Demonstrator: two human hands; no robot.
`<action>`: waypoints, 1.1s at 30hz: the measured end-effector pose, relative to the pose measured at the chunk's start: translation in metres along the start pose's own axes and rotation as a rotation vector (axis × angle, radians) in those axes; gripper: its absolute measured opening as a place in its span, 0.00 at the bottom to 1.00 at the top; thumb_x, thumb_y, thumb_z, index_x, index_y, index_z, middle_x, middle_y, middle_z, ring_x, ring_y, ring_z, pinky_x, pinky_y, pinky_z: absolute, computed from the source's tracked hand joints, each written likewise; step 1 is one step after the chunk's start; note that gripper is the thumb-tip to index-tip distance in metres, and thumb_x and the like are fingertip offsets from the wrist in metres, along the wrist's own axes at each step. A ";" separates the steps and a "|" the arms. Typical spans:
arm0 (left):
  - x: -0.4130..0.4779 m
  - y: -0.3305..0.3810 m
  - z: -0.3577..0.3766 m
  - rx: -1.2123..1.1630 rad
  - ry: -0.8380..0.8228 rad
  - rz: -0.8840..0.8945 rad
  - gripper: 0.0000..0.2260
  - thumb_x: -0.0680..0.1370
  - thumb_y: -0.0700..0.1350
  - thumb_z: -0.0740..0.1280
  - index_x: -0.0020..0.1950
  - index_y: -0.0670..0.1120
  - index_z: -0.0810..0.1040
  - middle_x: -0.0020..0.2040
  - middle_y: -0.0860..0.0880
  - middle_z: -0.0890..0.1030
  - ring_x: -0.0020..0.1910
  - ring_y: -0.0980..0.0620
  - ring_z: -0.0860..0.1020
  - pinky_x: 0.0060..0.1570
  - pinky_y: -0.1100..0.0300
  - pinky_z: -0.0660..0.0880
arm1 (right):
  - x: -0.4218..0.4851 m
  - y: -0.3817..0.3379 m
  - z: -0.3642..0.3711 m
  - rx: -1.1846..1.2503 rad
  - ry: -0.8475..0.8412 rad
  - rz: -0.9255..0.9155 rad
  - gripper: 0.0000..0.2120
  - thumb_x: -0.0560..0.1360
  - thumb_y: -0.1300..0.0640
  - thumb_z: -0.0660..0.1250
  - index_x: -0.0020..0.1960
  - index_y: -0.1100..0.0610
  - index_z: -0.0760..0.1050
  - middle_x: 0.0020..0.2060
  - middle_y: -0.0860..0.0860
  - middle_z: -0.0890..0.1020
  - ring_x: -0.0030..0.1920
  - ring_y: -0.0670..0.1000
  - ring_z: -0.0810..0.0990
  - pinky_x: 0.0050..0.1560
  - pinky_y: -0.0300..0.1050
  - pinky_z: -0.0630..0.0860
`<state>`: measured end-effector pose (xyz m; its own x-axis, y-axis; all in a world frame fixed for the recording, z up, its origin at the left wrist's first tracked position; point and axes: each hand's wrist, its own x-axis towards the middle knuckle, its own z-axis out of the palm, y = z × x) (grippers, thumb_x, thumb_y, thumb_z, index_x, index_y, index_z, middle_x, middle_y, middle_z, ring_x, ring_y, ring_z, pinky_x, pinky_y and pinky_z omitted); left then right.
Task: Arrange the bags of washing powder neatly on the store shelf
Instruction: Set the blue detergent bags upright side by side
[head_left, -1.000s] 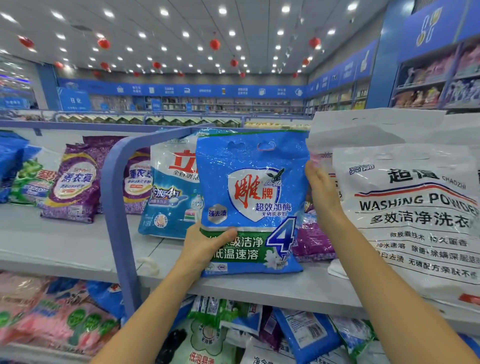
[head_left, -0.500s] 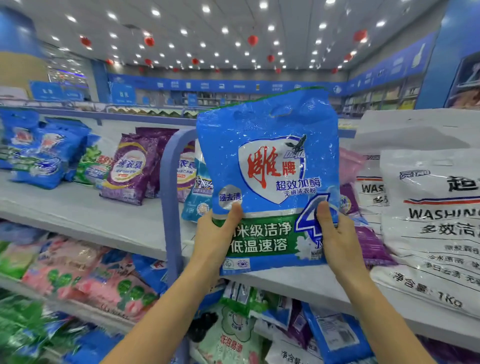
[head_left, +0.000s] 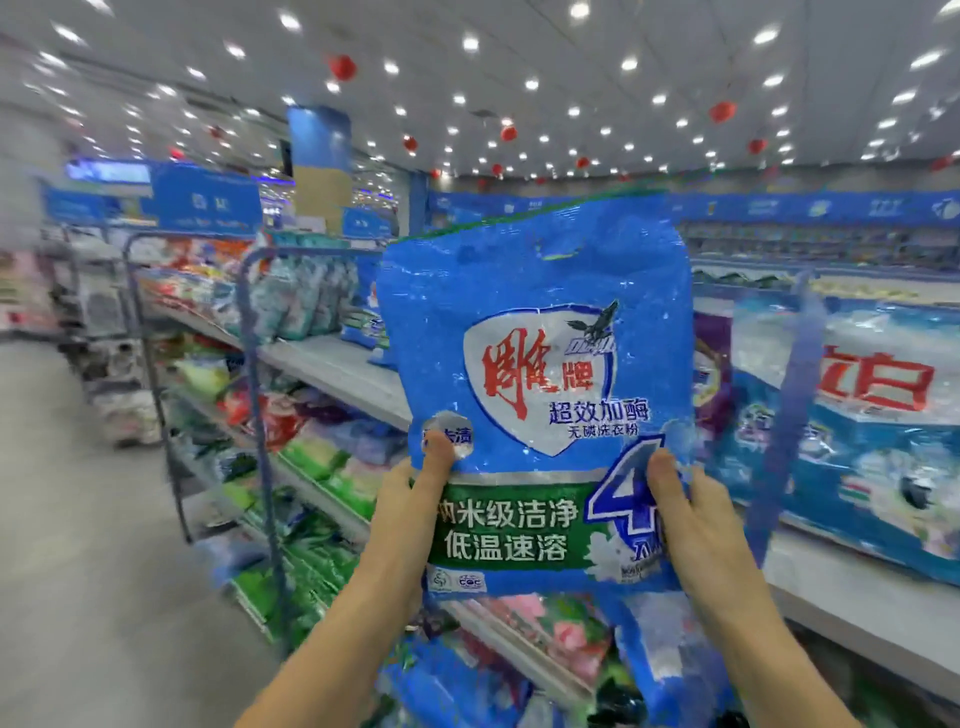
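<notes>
A shop aisle under a white ceiling (head_left: 519, 31) set with spot lamps and red lanterns (head_left: 343, 66); much of the view is blurred. A long shelf (head_left: 337, 364) runs from the left background to the right foreground, with blue uprights (head_left: 253, 395) along its front.

The top board carries pale bags (head_left: 301, 306) standing in a row at the far left, then a bare grey stretch. At the right a light-blue bag (head_left: 857, 441) with red characters stands on the board, with a purple bag (head_left: 709, 374) just beside it, partly hidden. The lower boards hold a mixed stock of green, pink and blue bags (head_left: 311, 452), leaning and overlapping; their labels cannot be read.

The blue bag (head_left: 540, 338) of washing powder is in the air in front of you, clear of the shelf, upright and face on, with its white shield, red characters and green band towards you. It hides the middle of the top board.

Your left hand (head_left: 410, 499) grips the bag's lower left edge, thumb pressed on the front by the round silver seal, the other fingers out of sight behind. Your right hand (head_left: 691, 514) grips the lower right edge in the same way, thumb lying on the large figure 4. Both forearms rise from the bottom of the view, and the bag hangs between the two hands.
</notes>
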<state>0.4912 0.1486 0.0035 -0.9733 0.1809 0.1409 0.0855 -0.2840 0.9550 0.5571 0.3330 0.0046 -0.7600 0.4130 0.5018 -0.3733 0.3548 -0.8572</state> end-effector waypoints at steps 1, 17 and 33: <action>0.009 0.005 -0.030 0.017 0.028 -0.010 0.42 0.54 0.73 0.64 0.55 0.44 0.77 0.47 0.40 0.84 0.44 0.41 0.83 0.46 0.40 0.79 | 0.003 0.002 0.032 0.020 -0.049 0.050 0.31 0.67 0.29 0.59 0.32 0.59 0.70 0.24 0.53 0.78 0.26 0.48 0.75 0.30 0.39 0.70; 0.161 0.046 -0.338 0.005 0.253 -0.188 0.22 0.67 0.64 0.65 0.47 0.48 0.81 0.43 0.41 0.85 0.43 0.41 0.83 0.49 0.43 0.79 | 0.066 0.030 0.400 0.300 -0.297 0.366 0.22 0.73 0.43 0.60 0.46 0.62 0.78 0.38 0.57 0.85 0.40 0.58 0.84 0.47 0.56 0.80; 0.494 0.060 -0.370 0.150 0.131 0.086 0.32 0.73 0.64 0.61 0.71 0.46 0.68 0.68 0.48 0.72 0.64 0.47 0.73 0.64 0.46 0.69 | 0.324 0.092 0.534 0.336 -0.052 0.254 0.21 0.75 0.41 0.59 0.44 0.61 0.73 0.35 0.62 0.77 0.37 0.58 0.77 0.42 0.55 0.74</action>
<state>-0.0633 -0.1278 0.0340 -0.9796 0.0353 0.1978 0.1907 -0.1475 0.9705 -0.0070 0.0515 0.0269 -0.8729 0.4061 0.2705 -0.3165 -0.0492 -0.9473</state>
